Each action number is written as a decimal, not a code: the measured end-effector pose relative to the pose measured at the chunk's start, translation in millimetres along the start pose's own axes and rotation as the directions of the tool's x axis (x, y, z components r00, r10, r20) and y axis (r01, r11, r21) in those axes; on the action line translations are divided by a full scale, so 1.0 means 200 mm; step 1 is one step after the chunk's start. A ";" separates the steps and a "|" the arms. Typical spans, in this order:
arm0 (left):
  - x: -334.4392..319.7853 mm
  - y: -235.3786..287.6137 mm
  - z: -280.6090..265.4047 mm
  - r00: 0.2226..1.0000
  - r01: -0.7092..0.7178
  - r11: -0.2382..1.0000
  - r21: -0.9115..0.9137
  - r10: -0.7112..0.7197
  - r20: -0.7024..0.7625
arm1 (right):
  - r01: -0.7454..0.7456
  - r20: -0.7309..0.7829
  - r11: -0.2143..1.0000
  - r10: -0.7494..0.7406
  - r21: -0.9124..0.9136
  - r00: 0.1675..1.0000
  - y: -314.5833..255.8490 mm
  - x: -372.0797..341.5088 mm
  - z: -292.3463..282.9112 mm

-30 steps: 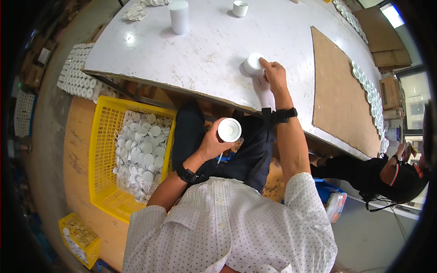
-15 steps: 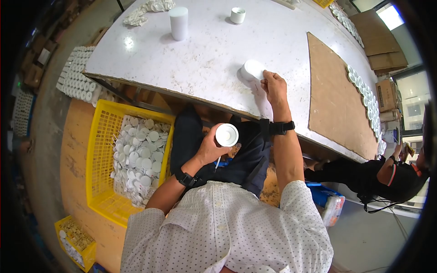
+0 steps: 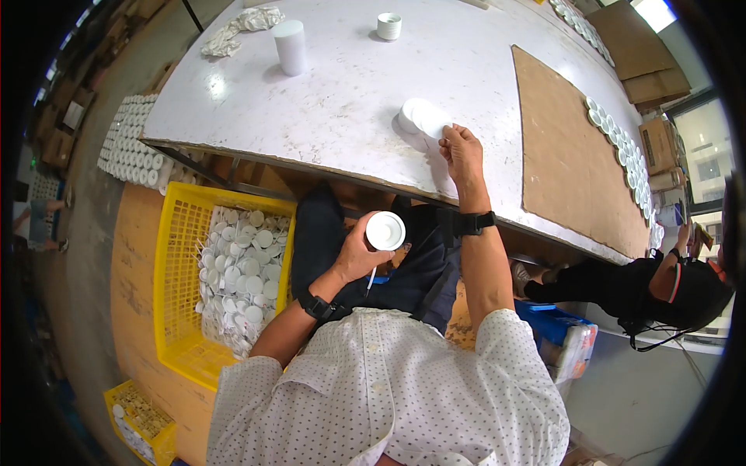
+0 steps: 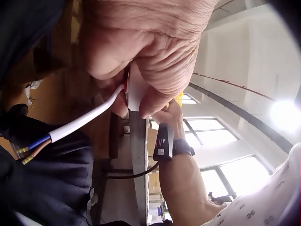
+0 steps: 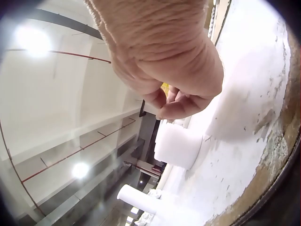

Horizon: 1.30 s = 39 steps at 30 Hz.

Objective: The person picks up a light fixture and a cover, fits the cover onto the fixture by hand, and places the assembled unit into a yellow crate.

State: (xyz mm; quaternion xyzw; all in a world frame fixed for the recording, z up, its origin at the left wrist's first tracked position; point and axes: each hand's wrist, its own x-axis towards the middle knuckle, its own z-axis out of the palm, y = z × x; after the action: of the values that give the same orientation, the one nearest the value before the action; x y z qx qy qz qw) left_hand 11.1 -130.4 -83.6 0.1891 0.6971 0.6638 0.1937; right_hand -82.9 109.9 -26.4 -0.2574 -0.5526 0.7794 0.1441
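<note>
White round housing (image 3: 385,231), open face up, in my left grip (image 3: 355,252), curled round it above my lap (image 3: 320,229); white cable (image 4: 87,116) running from it, blue and brown wires (image 4: 38,141) at end; my right grip (image 3: 464,149) pinching edge of thin white disc (image 3: 434,123), overlapping white stack (image 3: 409,116) on surface (image 3: 342,97); farther back, upright white cylinder (image 3: 291,50); left of lap, yellow crate (image 3: 169,311) holding round white pieces (image 3: 242,272)

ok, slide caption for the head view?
Left hand holds a round white piece; right hand pinches a white disc over the table.
</note>
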 end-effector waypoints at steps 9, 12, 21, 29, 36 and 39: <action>-0.01 -0.01 -0.01 1.000 0.017 1.000 -0.023 -0.017 -0.005 | -0.090 0.029 0.982 0.086 0.169 0.996 0.04 -0.01 -0.03; 0.00 -0.04 -0.01 1.000 0.020 0.999 -0.045 -0.020 -0.006 | -0.096 0.052 0.972 0.087 0.212 0.995 0.04 0.01 0.01; 0.00 -0.04 -0.03 0.997 0.000 0.998 -0.065 -0.005 -0.074 | -0.044 0.028 0.973 0.039 0.228 0.999 0.03 -0.15 0.00; 0.10 0.07 -0.03 0.994 -0.087 0.996 -0.034 0.085 -0.074 | -0.087 0.126 0.989 0.073 0.115 0.989 0.07 -0.39 -0.05; 0.13 0.12 -0.02 0.996 -0.064 0.915 -0.398 0.082 0.030 | -0.202 0.272 0.975 0.221 -0.096 0.937 0.21 -0.57 -0.12; 0.12 0.13 -0.01 0.995 -0.077 0.929 -0.363 0.096 0.033 | -0.158 0.263 0.977 0.193 -0.146 0.945 0.24 -0.61 -0.09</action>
State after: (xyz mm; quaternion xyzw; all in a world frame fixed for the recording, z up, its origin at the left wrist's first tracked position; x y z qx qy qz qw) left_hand -10.5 -117.2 -57.4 0.1973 0.5492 0.7836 0.2131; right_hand 30.5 44.3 -46.8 -0.2032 -0.5891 0.7818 -0.0202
